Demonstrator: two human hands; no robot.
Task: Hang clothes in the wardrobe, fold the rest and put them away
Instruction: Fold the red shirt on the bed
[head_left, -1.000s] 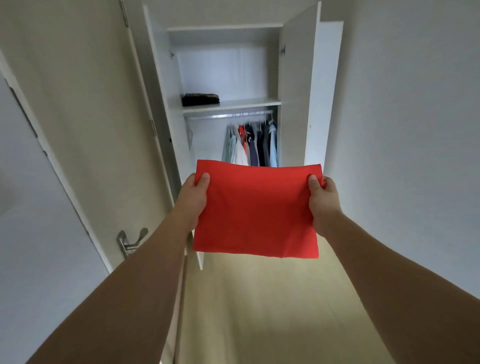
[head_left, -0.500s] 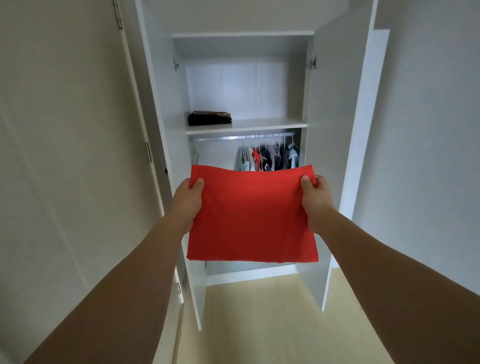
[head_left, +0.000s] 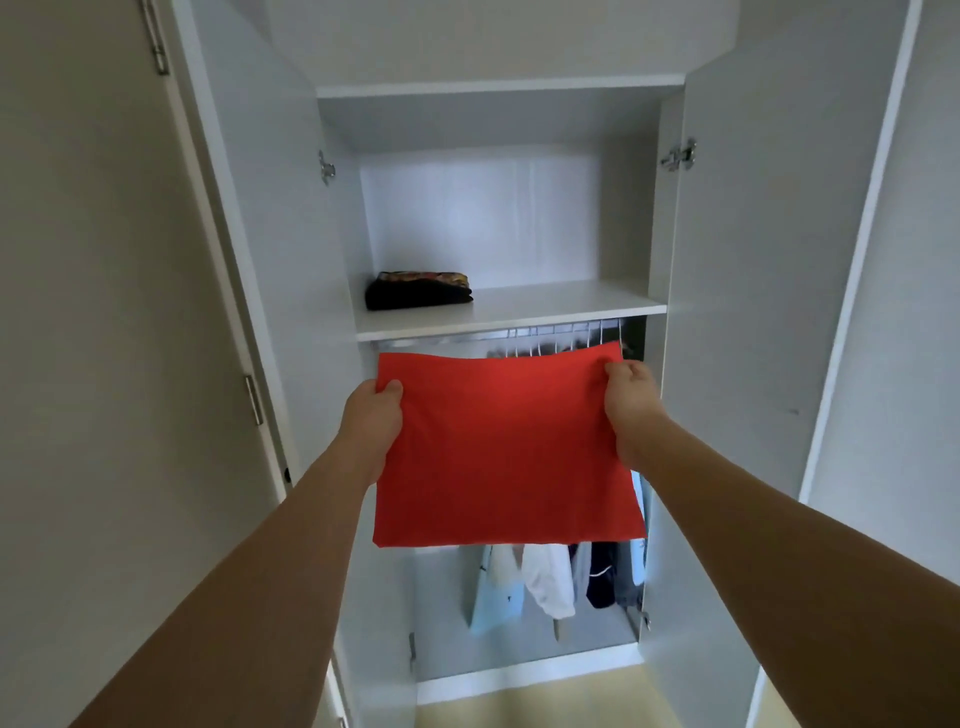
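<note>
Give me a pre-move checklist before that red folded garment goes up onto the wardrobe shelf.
1. Both hands grip it: left hand and right hand pinch the red folded garment at its upper corners: ok.
2. Fold intact, flat rectangle: ok.
3. Wardrobe doors open: ok.
4. Free room on the shelf right of the dark folded pile: ok.
5. Garment raised to shelf level: not ok, top edge sits below it.
6. Shelf depth enough: cannot tell.

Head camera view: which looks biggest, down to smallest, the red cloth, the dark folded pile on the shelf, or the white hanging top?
1. Red cloth, though nearest the camera.
2. Dark pile and white top: too alike to rank.
</note>
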